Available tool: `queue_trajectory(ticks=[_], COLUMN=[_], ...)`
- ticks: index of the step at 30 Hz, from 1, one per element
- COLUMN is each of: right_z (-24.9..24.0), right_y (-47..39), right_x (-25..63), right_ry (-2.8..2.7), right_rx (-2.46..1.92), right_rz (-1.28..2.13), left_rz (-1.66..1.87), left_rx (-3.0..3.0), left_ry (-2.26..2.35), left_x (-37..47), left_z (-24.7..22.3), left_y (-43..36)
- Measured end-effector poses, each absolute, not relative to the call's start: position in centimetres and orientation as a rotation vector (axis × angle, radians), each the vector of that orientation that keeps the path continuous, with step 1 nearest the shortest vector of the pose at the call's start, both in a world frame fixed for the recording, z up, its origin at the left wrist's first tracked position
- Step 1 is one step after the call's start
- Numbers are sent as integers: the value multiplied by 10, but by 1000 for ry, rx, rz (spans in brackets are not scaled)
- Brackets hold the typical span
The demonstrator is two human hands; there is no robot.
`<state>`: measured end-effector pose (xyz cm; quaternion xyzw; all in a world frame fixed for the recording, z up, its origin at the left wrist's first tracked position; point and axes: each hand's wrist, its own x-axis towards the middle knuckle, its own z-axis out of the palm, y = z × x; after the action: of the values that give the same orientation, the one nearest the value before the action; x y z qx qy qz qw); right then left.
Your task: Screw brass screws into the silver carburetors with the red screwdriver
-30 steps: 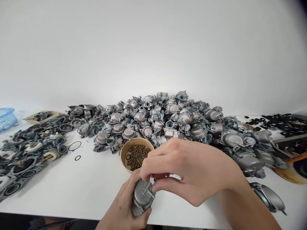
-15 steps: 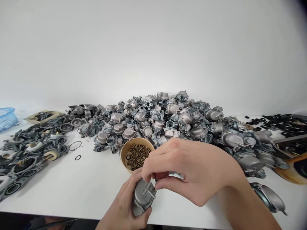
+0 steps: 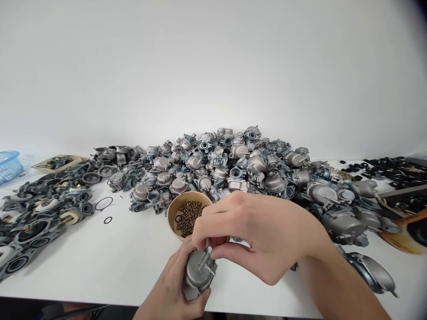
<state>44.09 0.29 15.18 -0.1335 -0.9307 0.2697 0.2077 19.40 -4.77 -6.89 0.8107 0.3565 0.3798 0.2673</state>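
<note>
Left hand (image 3: pixel 180 284) curled round metal part (image 3: pixel 199 269), right hand (image 3: pixel 247 235) arched above, grip unclear.

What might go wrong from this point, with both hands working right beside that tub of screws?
The tub sits just beyond the left hand, so a knock could tip it and scatter the screws.

The right hand pinches at the edge of the metal part, its fingertips partly hidden; anything small there might slip unseen.

The big pile is loosely heaped, so a bump could send a piece sliding.
</note>
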Motion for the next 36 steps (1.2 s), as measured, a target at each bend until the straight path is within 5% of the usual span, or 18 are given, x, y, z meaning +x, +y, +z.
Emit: queue_trajectory(ticks=[36], right_z=[161], right_y=[1], right_x=[446], right_ry=[-2631], right_rx=[-412], right_rz=[730], left_rz=[1066], left_rx=[2140], left_ry=[881], left_x=[198], left_z=[-57], left_y=[-46])
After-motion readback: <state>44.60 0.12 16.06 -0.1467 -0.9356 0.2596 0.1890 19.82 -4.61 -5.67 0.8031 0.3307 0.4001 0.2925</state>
